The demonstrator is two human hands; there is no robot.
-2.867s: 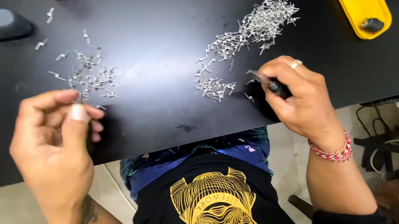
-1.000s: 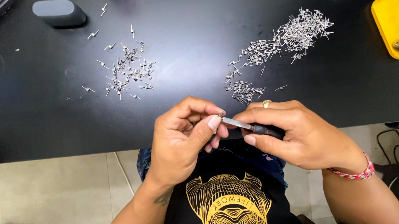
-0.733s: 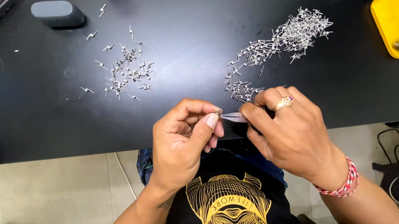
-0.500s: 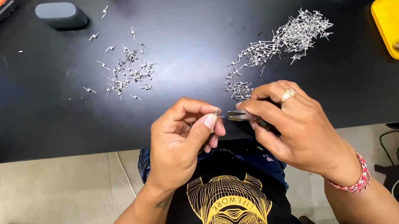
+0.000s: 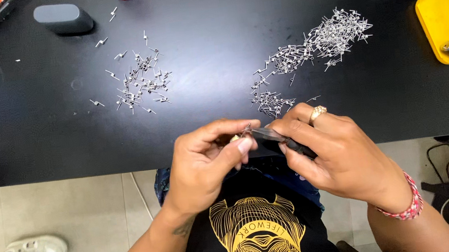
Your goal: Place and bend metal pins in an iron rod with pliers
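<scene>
At the frame's centre, the right hand (image 5: 337,154) is gripping dark pliers (image 5: 279,138), their tip meeting a small metal pin (image 5: 246,131) the left hand (image 5: 210,159) is pinching.

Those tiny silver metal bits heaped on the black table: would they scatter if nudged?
Probably: the larger heap of small silver metal pieces lies loose on the smooth black table. They look light, with strays around the smaller pile.

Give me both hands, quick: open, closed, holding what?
Left hand: closed, pinching a small metal piece.
Right hand: closed on a dark slim tool.
</scene>
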